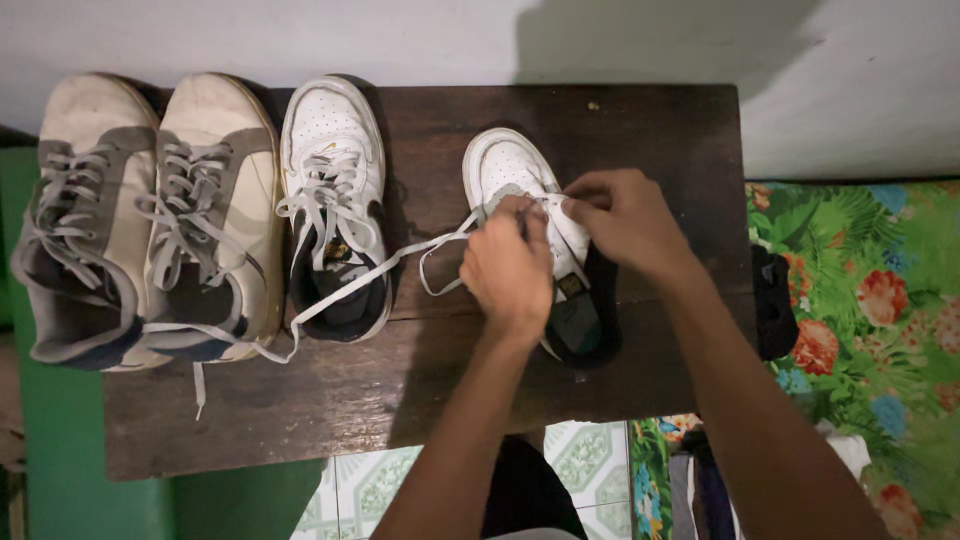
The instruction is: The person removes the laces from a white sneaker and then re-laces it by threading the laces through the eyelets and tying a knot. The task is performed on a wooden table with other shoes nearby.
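Both forearms are reaching up from the lower edge toward the white sneaker (520, 175), which is standing on the dark wooden counter (660, 130), to the right of its partner, the second white sneaker (333, 200). Over its laces, the left hand (508, 268) is pinching the lace, fingers (515, 215) together on it, while the right hand (625, 222) is closing its fingertips on the lace near the sneaker's tongue. One long grey lace (400, 262) is running loose from the sneaker to the left. I judge that pulling both ends evenly, and keeping the sneaker flat, is giving good tension. Further left of it two beige sneakers (150, 220) are standing.
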